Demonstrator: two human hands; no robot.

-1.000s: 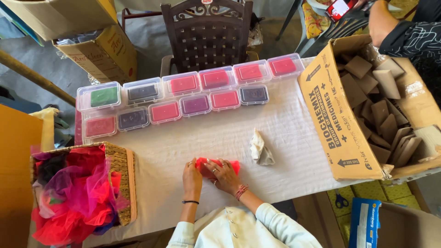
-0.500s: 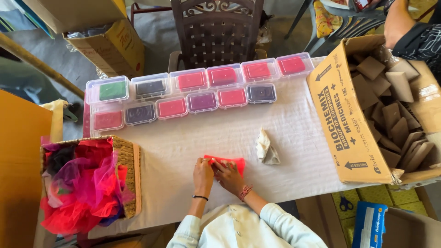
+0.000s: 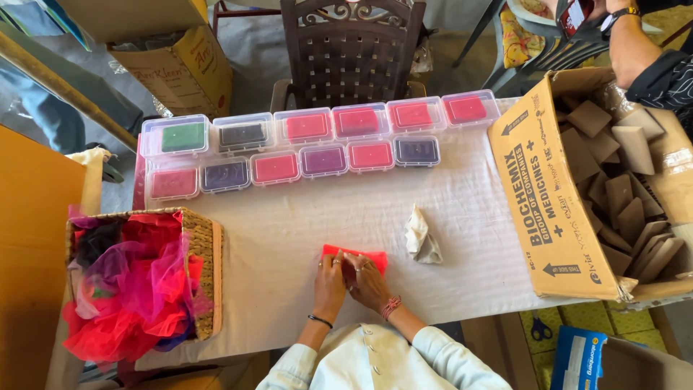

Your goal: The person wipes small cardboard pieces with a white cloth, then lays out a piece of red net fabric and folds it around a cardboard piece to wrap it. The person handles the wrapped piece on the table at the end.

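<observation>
Lying under both hands' grip: red cloth point(image 3: 367, 257)

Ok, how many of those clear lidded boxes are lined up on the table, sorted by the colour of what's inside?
Boxes with red-pink filling: 7
Boxes with dark purple or charcoal filling: 4
Boxes with green filling: 1
Total: 12 boxes, in two rows of 6.
</observation>
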